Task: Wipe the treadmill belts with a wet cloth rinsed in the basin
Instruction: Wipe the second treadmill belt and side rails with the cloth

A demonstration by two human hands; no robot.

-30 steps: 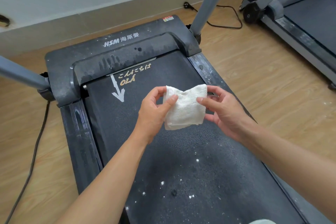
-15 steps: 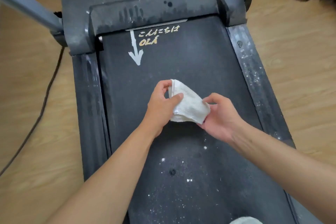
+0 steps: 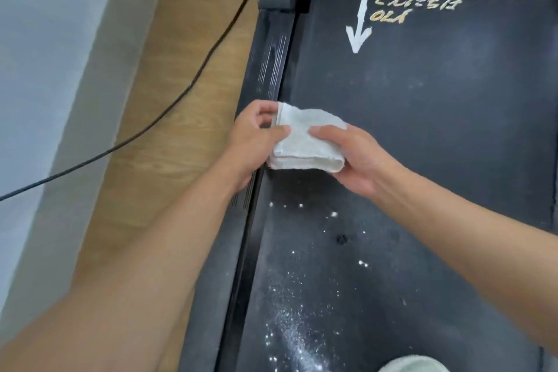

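Folded white cloth (image 3: 305, 145) above treadmill belt (image 3: 422, 100); left hand (image 3: 253, 142) fingers pinching its left edge, right hand (image 3: 359, 157) fingers clasping right end.

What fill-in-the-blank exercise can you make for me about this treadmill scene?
1. The left hand and right hand hold a folded white ___.
2. The white arrow is painted on the treadmill ___.
3. A black cable lies on the ___ floor.
Missing words: cloth; belt; wooden.
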